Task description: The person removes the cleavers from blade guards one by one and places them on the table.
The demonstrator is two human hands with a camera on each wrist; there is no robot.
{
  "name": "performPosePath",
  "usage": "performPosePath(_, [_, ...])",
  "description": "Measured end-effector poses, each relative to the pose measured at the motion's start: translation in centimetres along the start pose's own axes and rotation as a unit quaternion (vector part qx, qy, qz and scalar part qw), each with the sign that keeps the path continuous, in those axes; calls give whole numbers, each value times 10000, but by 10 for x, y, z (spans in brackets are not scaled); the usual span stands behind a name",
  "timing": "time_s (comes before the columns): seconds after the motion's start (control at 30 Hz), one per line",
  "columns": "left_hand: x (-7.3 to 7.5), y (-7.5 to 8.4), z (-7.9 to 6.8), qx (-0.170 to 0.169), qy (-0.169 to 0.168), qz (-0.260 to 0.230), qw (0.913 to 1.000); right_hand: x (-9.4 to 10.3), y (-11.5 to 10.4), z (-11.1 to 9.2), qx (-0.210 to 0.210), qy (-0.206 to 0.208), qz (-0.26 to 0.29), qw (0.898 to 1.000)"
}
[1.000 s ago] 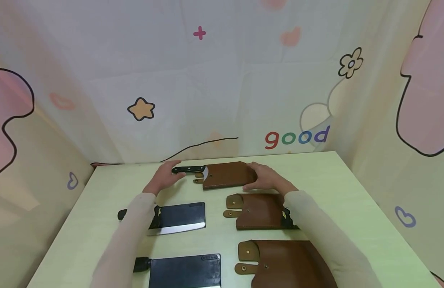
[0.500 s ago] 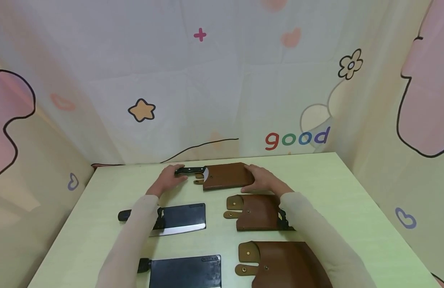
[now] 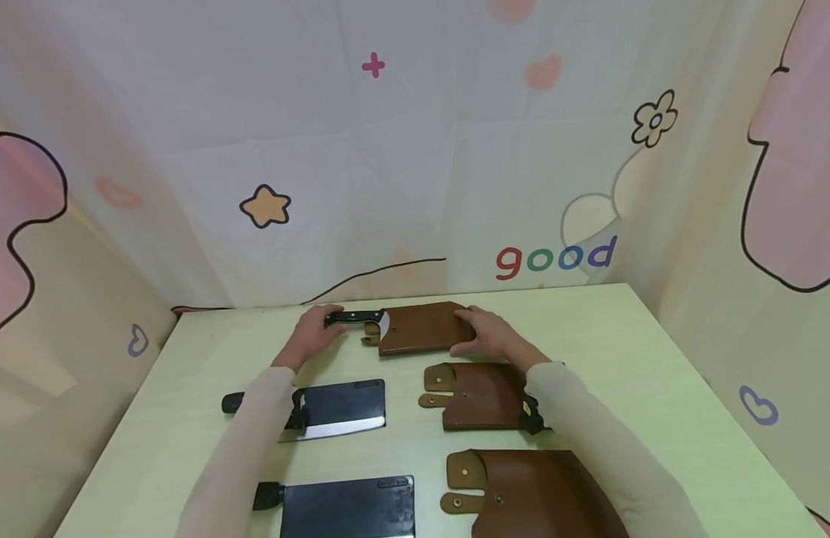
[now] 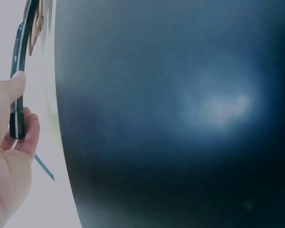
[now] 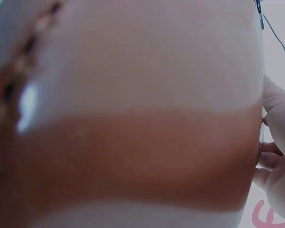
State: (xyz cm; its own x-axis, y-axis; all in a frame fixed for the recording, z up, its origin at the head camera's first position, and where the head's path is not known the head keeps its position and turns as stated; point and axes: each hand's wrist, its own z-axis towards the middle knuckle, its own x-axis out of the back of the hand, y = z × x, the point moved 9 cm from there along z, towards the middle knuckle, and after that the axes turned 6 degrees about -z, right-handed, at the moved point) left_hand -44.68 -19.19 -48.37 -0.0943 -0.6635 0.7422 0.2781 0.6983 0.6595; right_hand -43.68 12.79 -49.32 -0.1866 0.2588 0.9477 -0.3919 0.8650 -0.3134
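At the back of the table my left hand (image 3: 311,332) holds a knife by its black riveted handle (image 3: 355,317), thumb on one side and fingers on the other in the left wrist view. Most of this knife's blade is inside a brown leather sheath (image 3: 424,329); only a curved silver sliver (image 3: 384,323) shows at the mouth. My right hand (image 3: 491,334) grips the sheath's right end, thumb toward me. Two small straps with snaps (image 3: 370,341) stick out on the left, partly behind the handle. In the right wrist view, brown leather (image 5: 147,156) fills most of the picture.
Two dark-bladed cleavers lie under and beside my left forearm: a middle cleaver (image 3: 344,403) and a front cleaver (image 3: 347,508). To the right lie a middle sheath (image 3: 485,403) and a larger front sheath (image 3: 536,493), partly covered by my right sleeve. A printed curtain (image 3: 415,187) stands behind the table.
My right hand has shifted slightly left along the sheath's end, and my left hand slightly right. The knife and its sheath stay nearly in place; the other cleavers and sheaths have not moved.
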Motion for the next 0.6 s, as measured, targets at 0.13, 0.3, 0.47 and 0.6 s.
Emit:
performPosePath(0.13, [8, 4, -5, -185, 190, 5, 9996, 8, -4, -5, 2, 166, 1, 9999])
performPosePath(0.3, [16, 10, -6, -288, 314, -72, 9991, 20, -9, -14, -33, 376, 5, 9993])
performPosePath(0.47, [23, 15, -6, -310, 472, -269, 9980, 29, -14, -22, -21, 615, -14, 9981])
performPosePath(0.6, [25, 19, -8, -268, 481, -429, 9976, 31, -16, -28, 1, 783, 27, 9969])
